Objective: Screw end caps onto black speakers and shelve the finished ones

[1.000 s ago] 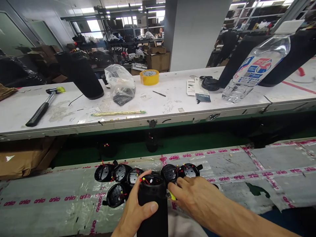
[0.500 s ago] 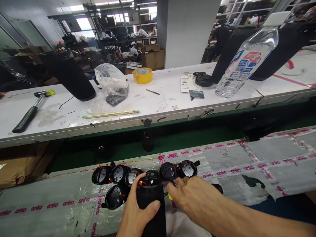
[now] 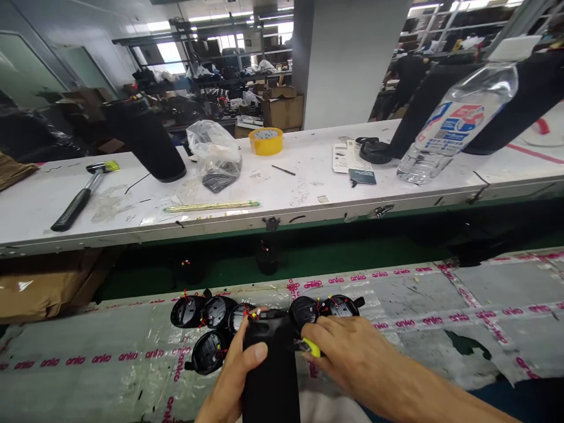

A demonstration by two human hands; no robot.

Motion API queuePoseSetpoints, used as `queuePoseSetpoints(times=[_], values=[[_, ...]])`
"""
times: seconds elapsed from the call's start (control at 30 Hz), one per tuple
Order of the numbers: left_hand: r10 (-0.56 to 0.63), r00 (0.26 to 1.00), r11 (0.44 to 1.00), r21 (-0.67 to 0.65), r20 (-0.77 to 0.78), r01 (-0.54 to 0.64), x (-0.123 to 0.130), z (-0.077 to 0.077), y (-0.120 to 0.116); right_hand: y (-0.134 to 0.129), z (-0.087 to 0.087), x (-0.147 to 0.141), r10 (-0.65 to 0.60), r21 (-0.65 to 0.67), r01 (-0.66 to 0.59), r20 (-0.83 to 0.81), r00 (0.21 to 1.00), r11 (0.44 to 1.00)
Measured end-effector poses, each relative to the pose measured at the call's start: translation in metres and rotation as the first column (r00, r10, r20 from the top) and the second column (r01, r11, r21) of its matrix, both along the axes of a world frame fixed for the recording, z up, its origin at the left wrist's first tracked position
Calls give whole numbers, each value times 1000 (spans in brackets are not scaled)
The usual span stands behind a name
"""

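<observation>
My left hand (image 3: 238, 364) is wrapped round a black, cloth-covered tube (image 3: 271, 376), thumb across its near face. Red and yellow wire ends show at the tube's top by my fingertips. On the tube's right side, my right hand (image 3: 348, 346) is closed on a yellow-and-black hand tool (image 3: 312, 346); its dark front end is at the tube's edge, and its exact kind is unclear. Beyond my hands stand several round black housings with wires, such as one at the left (image 3: 209, 352) and one behind my right hand (image 3: 303, 311).
The near surface is a plastic-covered bench (image 3: 110, 388) with pink-printed tape. Across a green gap is a white table (image 3: 247, 226) holding a hammer (image 3: 81, 197), yellow tape roll (image 3: 265, 141), plastic bag (image 3: 214, 153), water bottle (image 3: 458, 123) and black tube (image 3: 145, 141).
The tube has tipped so its open top faces away and more of its side shows. My right hand has turned, bringing more of the yellow tool into view beside the tube. The camera view has shifted.
</observation>
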State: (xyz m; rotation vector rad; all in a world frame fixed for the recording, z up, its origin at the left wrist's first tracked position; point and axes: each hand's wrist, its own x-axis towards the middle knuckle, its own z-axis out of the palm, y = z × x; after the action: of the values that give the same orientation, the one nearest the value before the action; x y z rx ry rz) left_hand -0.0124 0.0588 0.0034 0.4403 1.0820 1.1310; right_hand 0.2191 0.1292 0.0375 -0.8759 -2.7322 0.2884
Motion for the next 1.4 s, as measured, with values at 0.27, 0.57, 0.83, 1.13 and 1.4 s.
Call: queuePoseSetpoints(times=[0.27, 0.57, 0.83, 1.13, 1.4], values=[[-68, 998, 997, -29, 9, 68, -2, -2, 8, 10, 13, 6, 41, 116, -60, 161, 986, 991], [-170, 971, 978, 92, -170, 187, -1, 6, 9, 17, 23, 8, 83, 245, -167, 320, 944, 955], [-280, 880, 933, 106, -385, 343, -2, 8, 11, 22, 38, 8, 96, 342, -247, 403, 910, 907], [-301, 906, 932, 108, -299, 345, 4, 8, 16, 33, 50, 17, 195, 303, -355, 451, 871, 884], [-282, 903, 937, 110, -324, 332, 5, 11, 16, 33, 44, 20, 186, 305, -356, 468, 864, 883]])
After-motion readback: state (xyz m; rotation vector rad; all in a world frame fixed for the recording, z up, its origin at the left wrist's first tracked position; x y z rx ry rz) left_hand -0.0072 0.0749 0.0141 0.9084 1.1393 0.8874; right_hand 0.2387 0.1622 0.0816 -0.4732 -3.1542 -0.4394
